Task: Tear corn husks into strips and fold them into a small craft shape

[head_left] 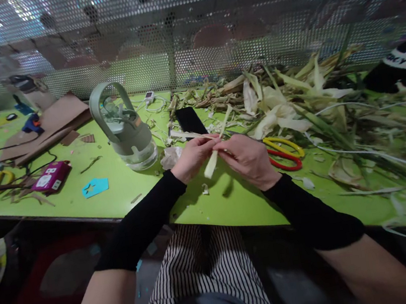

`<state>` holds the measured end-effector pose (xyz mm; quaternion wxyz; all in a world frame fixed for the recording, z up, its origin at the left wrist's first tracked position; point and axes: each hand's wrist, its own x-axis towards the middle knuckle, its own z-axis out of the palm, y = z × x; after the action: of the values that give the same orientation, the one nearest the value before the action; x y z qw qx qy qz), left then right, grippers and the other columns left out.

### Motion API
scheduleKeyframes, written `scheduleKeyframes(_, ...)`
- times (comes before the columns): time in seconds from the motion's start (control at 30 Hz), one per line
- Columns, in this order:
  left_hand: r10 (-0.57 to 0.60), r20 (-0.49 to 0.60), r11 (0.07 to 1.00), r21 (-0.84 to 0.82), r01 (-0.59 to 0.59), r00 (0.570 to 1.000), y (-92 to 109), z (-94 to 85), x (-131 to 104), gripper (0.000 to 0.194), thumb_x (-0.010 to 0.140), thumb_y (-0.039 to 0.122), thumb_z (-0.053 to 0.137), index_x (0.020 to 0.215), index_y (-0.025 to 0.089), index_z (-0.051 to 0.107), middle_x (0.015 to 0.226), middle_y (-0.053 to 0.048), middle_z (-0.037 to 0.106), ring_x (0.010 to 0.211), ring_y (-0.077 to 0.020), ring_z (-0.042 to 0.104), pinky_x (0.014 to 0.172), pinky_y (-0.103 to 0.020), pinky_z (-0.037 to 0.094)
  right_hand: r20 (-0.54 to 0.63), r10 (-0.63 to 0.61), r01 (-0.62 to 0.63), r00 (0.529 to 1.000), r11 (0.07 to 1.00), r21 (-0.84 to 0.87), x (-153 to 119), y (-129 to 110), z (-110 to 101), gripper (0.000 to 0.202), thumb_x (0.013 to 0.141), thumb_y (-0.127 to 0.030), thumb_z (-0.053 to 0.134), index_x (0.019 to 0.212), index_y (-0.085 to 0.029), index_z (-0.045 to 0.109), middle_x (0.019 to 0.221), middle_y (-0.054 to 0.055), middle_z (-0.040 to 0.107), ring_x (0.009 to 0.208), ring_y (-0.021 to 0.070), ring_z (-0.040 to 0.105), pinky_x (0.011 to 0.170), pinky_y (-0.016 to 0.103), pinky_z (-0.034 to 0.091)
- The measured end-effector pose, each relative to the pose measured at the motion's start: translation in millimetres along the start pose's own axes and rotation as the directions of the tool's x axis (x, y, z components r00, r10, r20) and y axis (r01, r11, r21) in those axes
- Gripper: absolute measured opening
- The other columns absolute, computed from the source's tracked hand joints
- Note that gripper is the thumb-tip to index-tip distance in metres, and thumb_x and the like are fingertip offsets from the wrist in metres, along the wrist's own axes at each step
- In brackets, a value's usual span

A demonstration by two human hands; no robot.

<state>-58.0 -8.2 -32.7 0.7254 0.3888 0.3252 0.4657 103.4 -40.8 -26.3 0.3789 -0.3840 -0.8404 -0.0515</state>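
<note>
Over the green table, my two hands meet around pale strips of corn husk [211, 165]. My left hand [193, 157] pinches the husk from the left, with one narrow strip sticking out toward the upper left. From the other side, my right hand [249, 159] closes its fingers on the same husk; one end points down and another points up past the fingers. Exactly how the strips cross is hidden by the fingertips. Just behind the hands lies a black phone [191, 122]. Scissors with red and yellow handles [287, 152] rest beside my right hand.
A green-lidded water bottle [124, 133] stands left of my hands. A heap of corn husks [286, 94] covers the right side, crossed by a white cable [378, 152]. At left are a purple box [51, 177], a blue paper piece [95, 187] and brown paper [57, 123]. Behind rises a perforated metal screen [132, 35].
</note>
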Motion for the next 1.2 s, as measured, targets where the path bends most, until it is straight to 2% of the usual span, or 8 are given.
scheduleKeyframes(0.13, 0.082, 0.061, 0.993, 0.085, -0.087, 0.995, 4.4, 2.7, -3.1, 0.007, 0.084, 0.013, 0.073, 0.089, 0.011, 0.070, 0.081, -0.001, 0.072, 0.075, -0.0085, 0.067, 0.092, -0.029, 0.050, -0.051, 0.449, -0.388, 0.892, 0.819, 0.423, 2.6, 5.1, 5.4, 0.028, 0.093, -0.049, 0.066, 0.089, -0.022, 0.067, 0.082, 0.002, 0.069, 0.068, 0.0168, 0.061, 0.064, 0.032, 0.051)
scheduleKeyframes(0.27, 0.163, 0.084, 0.948, 0.263, -0.179, 0.983, 8.8, 5.2, -8.9, 0.007, 0.085, 0.016, 0.072, 0.091, 0.013, 0.069, 0.086, -0.002, 0.073, 0.079, -0.0096, 0.068, 0.090, -0.029, 0.052, 0.065, 0.588, -0.504, 0.806, 0.626, 0.595, 5.2, 11.5, 10.5, 0.038, 0.082, -0.058, 0.074, 0.086, -0.021, 0.064, 0.074, 0.000, 0.066, 0.069, 0.0177, 0.062, 0.064, 0.033, 0.053)
scheduleKeyframes(0.37, 0.202, 0.070, 0.903, 0.373, -0.213, 0.977, 9.4, 6.0, -11.5, 0.012, 0.083, 0.020, 0.075, 0.091, 0.013, 0.068, 0.086, -0.003, 0.073, 0.081, -0.0114, 0.069, 0.087, -0.027, 0.052, 0.088, 0.571, -0.509, 0.816, 0.637, 0.578, 4.8, 12.2, 9.5, 0.041, 0.086, -0.063, 0.069, 0.084, -0.022, 0.061, 0.071, -0.001, 0.063, 0.067, 0.0177, 0.061, 0.062, 0.033, 0.052)
scheduleKeyframes(0.5, 0.210, -0.058, 0.938, 0.293, -0.184, 0.976, 10.6, 6.7, -9.4, 0.007, 0.087, 0.015, 0.069, 0.092, 0.013, 0.064, 0.077, -0.001, 0.070, 0.073, -0.0096, 0.068, 0.084, -0.027, 0.052, 0.053, 0.458, -0.445, 0.888, 0.822, 0.354, 1.6, 5.8, 3.4, 0.040, 0.096, -0.061, 0.056, 0.092, -0.022, 0.062, 0.078, 0.002, 0.068, 0.068, 0.0180, 0.061, 0.062, 0.032, 0.048)
scheduleKeyframes(0.6, 0.224, -0.158, 0.943, 0.285, -0.172, 0.962, 13.2, 6.7, -8.3, 0.006, 0.086, 0.011, 0.066, 0.090, 0.012, 0.063, 0.075, 0.000, 0.068, 0.071, -0.0092, 0.066, 0.081, -0.026, 0.051, 0.014, 0.284, -0.284, 0.959, 0.957, 0.051, -0.4, -2.5, -0.2, 0.036, 0.103, -0.050, 0.047, 0.093, -0.022, 0.065, 0.080, 0.005, 0.069, 0.068, 0.0192, 0.060, 0.063, 0.033, 0.045)
scheduleKeyframes(0.7, 0.254, -0.145, 0.889, 0.425, -0.172, 0.956, 15.0, 5.6, -10.3, 0.005, 0.084, 0.011, 0.066, 0.089, 0.012, 0.065, 0.078, -0.001, 0.069, 0.070, -0.0095, 0.064, 0.075, -0.024, 0.049, -0.048, 0.111, -0.117, 0.993, 0.983, -0.141, -0.1, -8.7, -2.0, 0.030, 0.103, -0.041, 0.048, 0.091, -0.021, 0.067, 0.087, 0.009, 0.070, 0.083, 0.0244, 0.065, 0.072, 0.037, 0.050)
scheduleKeyframes(0.83, 0.239, -0.017, 0.795, 0.577, -0.186, 0.971, 12.7, 3.3, -12.0, 0.006, 0.082, 0.017, 0.070, 0.084, 0.012, 0.068, 0.087, -0.005, 0.073, 0.071, -0.0085, 0.061, 0.069, -0.022, 0.046, -0.093, 0.056, -0.064, 0.994, 0.995, -0.082, 2.7, -8.0, -2.6, 0.019, 0.100, -0.030, 0.051, 0.093, -0.023, 0.067, 0.114, 0.013, 0.071, 0.105, 0.0279, 0.067, 0.087, 0.043, 0.054)
scheduleKeyframes(1.2, 0.125, 0.181, 0.869, 0.455, -0.196, 0.976, 7.6, 4.8, -12.8, 0.003, 0.084, 0.010, 0.064, 0.083, 0.010, 0.067, 0.075, -0.002, 0.067, 0.069, -0.0079, 0.059, 0.074, -0.025, 0.048, -0.082, 0.211, -0.205, 0.974, 0.976, 0.075, 3.2, 2.1, -2.9, 0.015, 0.100, -0.035, 0.054, 0.091, -0.025, 0.062, 0.091, 0.006, 0.072, 0.084, 0.0230, 0.067, 0.077, 0.038, 0.054)
